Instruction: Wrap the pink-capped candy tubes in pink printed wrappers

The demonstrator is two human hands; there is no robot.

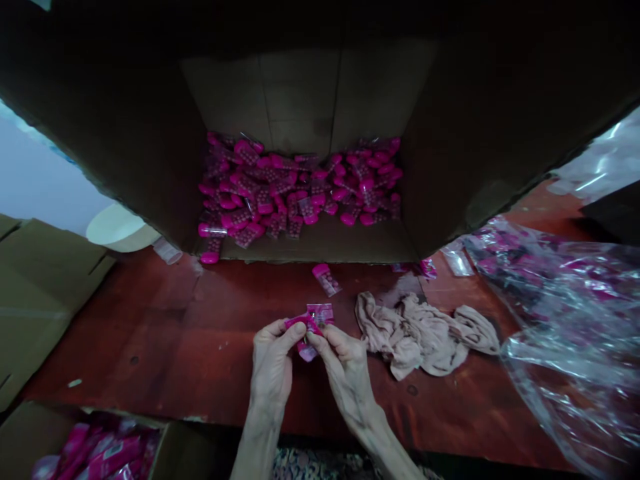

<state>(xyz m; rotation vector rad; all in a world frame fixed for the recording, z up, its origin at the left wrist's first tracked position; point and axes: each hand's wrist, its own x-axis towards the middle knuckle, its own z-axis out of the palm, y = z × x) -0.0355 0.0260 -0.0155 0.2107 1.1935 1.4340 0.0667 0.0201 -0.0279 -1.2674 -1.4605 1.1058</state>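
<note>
Low in the middle of the view, both hands meet over the red wooden table. My left hand [274, 360] pinches a small pink plastic packet [311, 351] between thumb and fingers. On the packet's other side, my right hand [345, 357] pinches it as well, so both thumbs almost touch. A pink and clear end of plastic [320, 311] sticks up beyond the fingertips. Just past the hands lies a small clear bottle with a pink cap [327, 279], with little balls inside.
A big cardboard box [310, 252], open towards me, holds many pink-capped bottles [270, 190]. Right of my hands lies a crumpled cloth [425, 333], then a clear plastic bag [575, 320]. Pink packets [110, 457] fill a box at lower left. A white bowl [120, 230] stands behind.
</note>
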